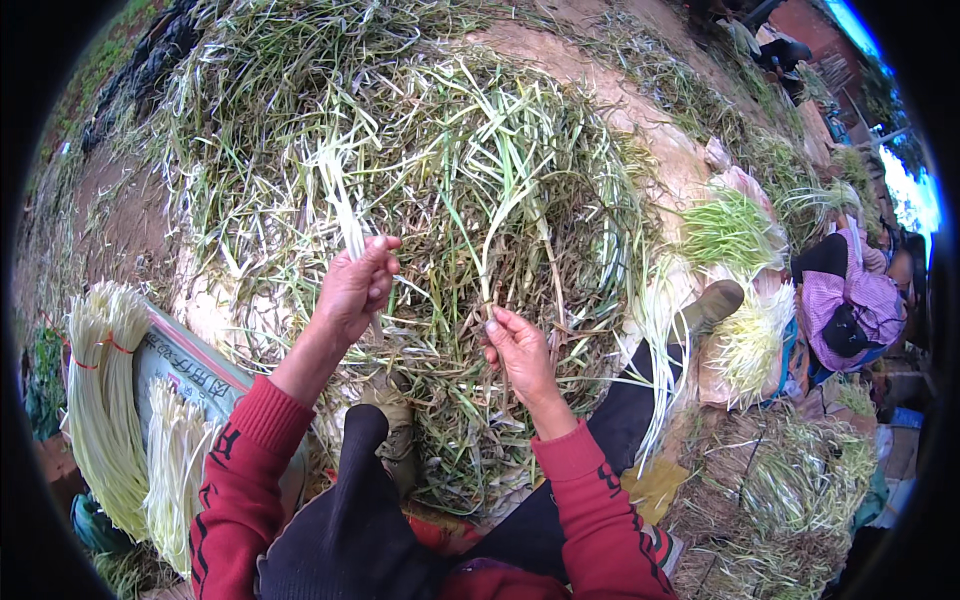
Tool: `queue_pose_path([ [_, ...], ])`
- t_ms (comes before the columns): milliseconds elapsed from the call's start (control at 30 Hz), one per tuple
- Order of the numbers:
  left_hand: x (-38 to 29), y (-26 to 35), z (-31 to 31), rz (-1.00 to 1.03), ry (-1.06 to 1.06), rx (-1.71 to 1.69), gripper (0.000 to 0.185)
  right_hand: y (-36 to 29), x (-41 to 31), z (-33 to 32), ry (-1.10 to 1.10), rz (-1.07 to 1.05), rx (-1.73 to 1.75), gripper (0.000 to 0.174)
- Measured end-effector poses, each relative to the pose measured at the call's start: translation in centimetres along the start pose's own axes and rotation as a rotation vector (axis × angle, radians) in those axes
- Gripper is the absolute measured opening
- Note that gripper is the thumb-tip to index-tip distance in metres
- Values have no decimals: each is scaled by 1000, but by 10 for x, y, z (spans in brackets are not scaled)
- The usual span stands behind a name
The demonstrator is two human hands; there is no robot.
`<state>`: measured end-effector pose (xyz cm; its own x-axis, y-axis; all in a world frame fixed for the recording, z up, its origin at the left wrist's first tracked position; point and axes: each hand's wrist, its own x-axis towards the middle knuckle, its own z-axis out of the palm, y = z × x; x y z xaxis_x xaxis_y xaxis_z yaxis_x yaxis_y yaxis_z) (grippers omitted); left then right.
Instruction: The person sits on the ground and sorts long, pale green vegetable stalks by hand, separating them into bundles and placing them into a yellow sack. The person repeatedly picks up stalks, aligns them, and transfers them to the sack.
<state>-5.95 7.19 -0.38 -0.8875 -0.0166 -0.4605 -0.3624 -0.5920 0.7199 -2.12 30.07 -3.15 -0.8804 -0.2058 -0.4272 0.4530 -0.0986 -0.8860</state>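
My left hand [360,285] grips a small bunch of pale, whitish stalks [341,199] whose loose upper ends point away from me. In my right hand [517,349] the thin base of a leafy green plant [499,202] is pinched between thumb and fingers. Its stem rises to spread, narrow leaves over the heap. Both hands are held apart above a broad pile of cut leaves and stalks [427,300], partly dried. Several long pale stalks [658,360] lie across my right leg.
Tied bundles of pale stalks [105,405] rest at the left beside a printed sack [191,360]. More stalks [754,345] and green stems [731,229] lie at the right, near a person in a checked purple top [847,300]. Bundled plants [787,487] sit at the lower right.
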Motion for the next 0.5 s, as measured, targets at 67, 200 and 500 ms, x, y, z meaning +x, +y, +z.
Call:
queue_pose_path([
  [67, 0, -14, 10, -30, 3, 69, 18, 2, -5, 5, -1, -8, -74, 29],
  [200, 2, -35, 21, 81, -11, 309, 23, 10, -17, 5, 10, -49, -183, 32],
  [500, 8, -32, 42, -218, -164, 385, 17, 29, -17, 2, -76, -67, -95, 43],
])
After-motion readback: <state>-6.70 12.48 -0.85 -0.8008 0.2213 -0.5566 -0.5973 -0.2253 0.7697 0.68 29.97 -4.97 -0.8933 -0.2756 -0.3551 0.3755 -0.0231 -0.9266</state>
